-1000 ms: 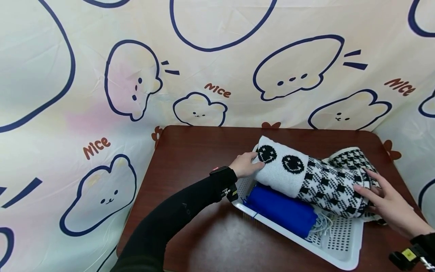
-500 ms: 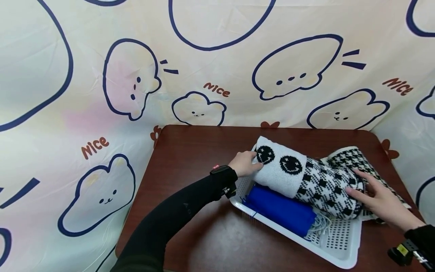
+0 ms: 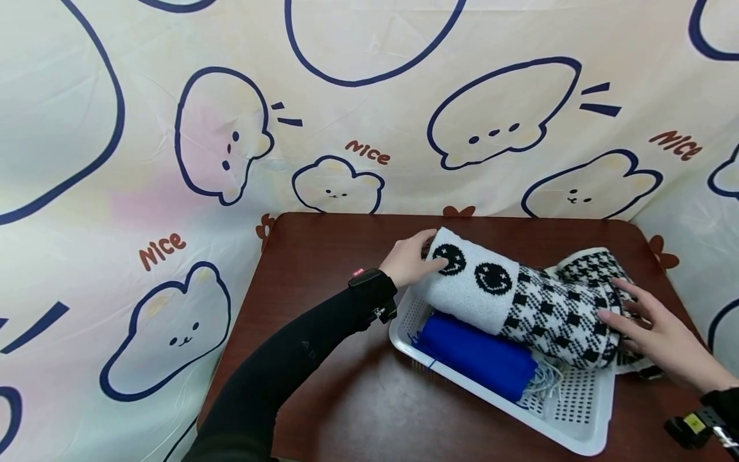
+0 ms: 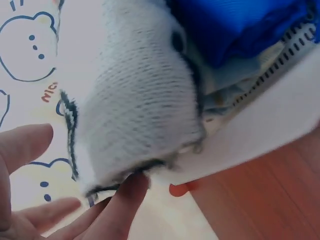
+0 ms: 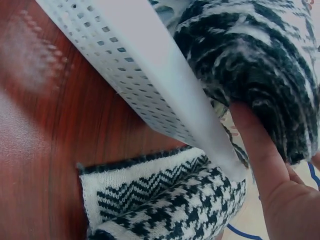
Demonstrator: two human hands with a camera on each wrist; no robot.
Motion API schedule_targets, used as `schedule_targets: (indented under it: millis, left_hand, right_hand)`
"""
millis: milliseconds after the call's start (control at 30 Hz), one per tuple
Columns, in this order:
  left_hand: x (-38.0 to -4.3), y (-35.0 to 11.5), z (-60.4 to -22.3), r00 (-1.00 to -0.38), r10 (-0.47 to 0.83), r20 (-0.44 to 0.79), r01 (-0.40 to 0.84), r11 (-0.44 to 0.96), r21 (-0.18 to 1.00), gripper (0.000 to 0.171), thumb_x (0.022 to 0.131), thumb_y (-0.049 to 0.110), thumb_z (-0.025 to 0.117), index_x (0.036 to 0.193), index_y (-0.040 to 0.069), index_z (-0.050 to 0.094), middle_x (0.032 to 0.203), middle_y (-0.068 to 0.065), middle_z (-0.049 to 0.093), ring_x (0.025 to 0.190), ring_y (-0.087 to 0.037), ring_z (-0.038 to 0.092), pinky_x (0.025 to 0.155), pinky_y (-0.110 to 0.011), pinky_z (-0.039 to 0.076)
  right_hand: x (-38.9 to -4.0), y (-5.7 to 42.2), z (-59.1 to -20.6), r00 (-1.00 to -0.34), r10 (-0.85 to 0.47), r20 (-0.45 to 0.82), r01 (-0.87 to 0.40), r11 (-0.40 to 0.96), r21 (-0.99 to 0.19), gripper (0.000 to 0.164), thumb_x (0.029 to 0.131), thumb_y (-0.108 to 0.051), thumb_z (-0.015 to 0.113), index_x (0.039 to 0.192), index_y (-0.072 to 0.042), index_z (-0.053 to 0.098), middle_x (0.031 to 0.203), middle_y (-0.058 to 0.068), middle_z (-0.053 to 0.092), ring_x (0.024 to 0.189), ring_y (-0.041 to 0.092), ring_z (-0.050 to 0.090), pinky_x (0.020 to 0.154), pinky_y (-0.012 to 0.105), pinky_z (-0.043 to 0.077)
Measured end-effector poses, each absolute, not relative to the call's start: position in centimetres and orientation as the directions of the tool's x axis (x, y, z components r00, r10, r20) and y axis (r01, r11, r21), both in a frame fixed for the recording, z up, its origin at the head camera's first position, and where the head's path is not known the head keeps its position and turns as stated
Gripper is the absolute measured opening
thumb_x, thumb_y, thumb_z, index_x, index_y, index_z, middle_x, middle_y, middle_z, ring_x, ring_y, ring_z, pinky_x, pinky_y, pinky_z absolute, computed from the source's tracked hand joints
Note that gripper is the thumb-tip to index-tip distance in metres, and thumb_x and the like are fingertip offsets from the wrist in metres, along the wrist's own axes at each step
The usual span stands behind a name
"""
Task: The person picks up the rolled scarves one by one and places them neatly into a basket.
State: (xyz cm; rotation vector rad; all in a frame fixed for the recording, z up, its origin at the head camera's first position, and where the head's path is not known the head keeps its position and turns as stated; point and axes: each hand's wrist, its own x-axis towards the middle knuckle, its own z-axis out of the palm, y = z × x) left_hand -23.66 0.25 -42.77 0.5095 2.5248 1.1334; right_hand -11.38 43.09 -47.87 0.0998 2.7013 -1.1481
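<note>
A rolled knit scarf [image 3: 508, 292], white with black smiley faces at one end and black-and-white checks at the other, lies in a white perforated basket [image 3: 583, 439]. At its white end is my left hand [image 3: 407, 260], thumb over the front. In the left wrist view, the fingers [image 4: 122, 207] lie nearly straight against the scarf's edge and the thumb stands apart. My right hand [image 3: 664, 333] is at the checked end. The right wrist view shows one straight finger [image 5: 255, 140] at the roll's spiral end; the other fingers are mostly hidden.
A blue rolled cloth [image 3: 479, 356] with a pale fringe [image 3: 545, 380] lies in the basket beside the scarf. Another houndstooth knit piece [image 5: 170, 200] with a zigzag border lies on the brown table [image 3: 335, 410] beyond the basket's right end. A printed curtain [image 3: 323, 109] hangs behind.
My left hand has shifted slightly up and left at the scarf's white end. My right hand moved a little left, then back right, at the checked end. The scarf has barely shifted.
</note>
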Motion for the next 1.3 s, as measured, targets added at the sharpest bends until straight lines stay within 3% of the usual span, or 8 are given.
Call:
schedule_targets:
  millis: [67,300,400,533,733,900,1133,1300]
  left_hand:
    - [-23.9,0.7,-42.7,-0.882,0.449,-0.141,0.195,0.621,0.759,0.067,0.107,0.03,0.07,0.166,0.015,0.041,0.163,-0.009,0.051,0.149,-0.025,0.049,0.12,-0.037,0.044]
    - [-24.4,2.1,-43.8,-0.848,0.488,-0.207,0.234,0.695,0.68,0.061,0.108,0.032,0.068,0.163,0.017,0.047,0.164,-0.008,0.05,0.152,-0.024,0.045,0.122,-0.035,0.04]
    - [-24.4,2.4,-44.5,-0.843,0.489,-0.224,0.243,0.717,0.653,0.058,0.109,0.031,0.067,0.162,0.016,0.049,0.163,-0.008,0.051,0.151,-0.025,0.046,0.122,-0.034,0.041]
    - [-24.5,2.6,-45.3,-0.833,0.501,-0.235,0.26,0.73,0.632,0.056,0.109,0.029,0.066,0.161,0.015,0.05,0.162,-0.01,0.052,0.151,-0.026,0.047,0.121,-0.034,0.042]
    - [-24.6,2.8,-45.9,-0.839,0.483,-0.252,0.26,0.761,0.594,0.055,0.109,0.029,0.067,0.16,0.017,0.052,0.16,-0.008,0.055,0.147,-0.023,0.052,0.116,-0.03,0.046]
    - [-24.4,2.8,-45.7,-0.834,0.478,-0.275,0.252,0.774,0.581,0.055,0.11,0.029,0.066,0.161,0.016,0.051,0.128,-0.018,0.074,0.087,-0.019,0.065,0.075,-0.023,0.048]
    - [-24.5,2.2,-45.2,-0.846,0.477,-0.236,0.226,0.723,0.653,0.056,0.11,0.032,0.065,0.162,0.017,0.049,0.163,-0.008,0.051,0.152,-0.025,0.045,0.121,-0.036,0.042]
    - [-24.8,1.7,-44.3,-0.856,0.474,-0.208,0.212,0.688,0.694,0.057,0.108,0.034,0.067,0.161,0.017,0.051,0.162,-0.007,0.053,0.15,-0.024,0.048,0.12,-0.037,0.043]
  right_hand:
    - [-11.5,43.0,-47.8,-0.976,-0.024,-0.217,0.137,0.709,-0.692,0.087,0.112,-0.035,0.059,0.171,-0.003,0.003,0.154,0.052,0.019,0.113,0.059,0.05,0.065,0.044,0.062]
    - [-11.8,42.9,-47.9,-0.978,-0.055,-0.201,0.081,0.789,-0.609,0.08,0.111,-0.036,0.063,0.165,0.007,0.022,0.156,0.048,0.025,0.094,0.028,0.067,0.061,0.027,0.051]
    - [-11.7,43.0,-48.2,-0.977,-0.071,-0.2,0.061,0.807,-0.587,0.081,0.11,-0.036,0.063,0.164,0.009,0.024,0.156,0.05,0.025,0.11,0.058,0.058,0.07,0.044,0.059]
    - [-11.7,43.0,-48.4,-0.973,-0.095,-0.21,0.042,0.821,-0.569,0.08,0.11,-0.037,0.063,0.165,0.008,0.025,0.156,0.05,0.027,0.123,0.068,0.044,0.083,0.073,0.051]
    - [-11.9,42.7,-48.8,-0.977,-0.127,-0.169,-0.01,0.827,-0.563,0.076,0.109,-0.036,0.066,0.163,0.007,0.033,0.153,0.047,0.037,0.123,0.064,0.049,0.082,0.057,0.054]
    - [-12.0,42.5,-48.7,-0.974,-0.137,-0.182,-0.014,0.832,-0.554,0.077,0.109,-0.037,0.065,0.163,0.007,0.032,0.152,0.048,0.037,0.122,0.063,0.05,0.085,0.063,0.051]
    - [-12.1,43.0,-48.0,-0.956,-0.069,-0.286,0.116,0.806,-0.581,0.086,0.111,-0.044,0.059,0.165,0.009,0.018,0.154,0.05,0.025,0.101,0.048,0.062,0.065,0.035,0.056]
    - [-12.0,43.5,-47.1,-0.952,-0.071,-0.296,0.143,0.755,-0.64,0.087,0.114,-0.04,0.055,0.166,0.01,0.008,0.15,0.053,0.024,0.12,0.068,0.051,0.076,0.056,0.064]
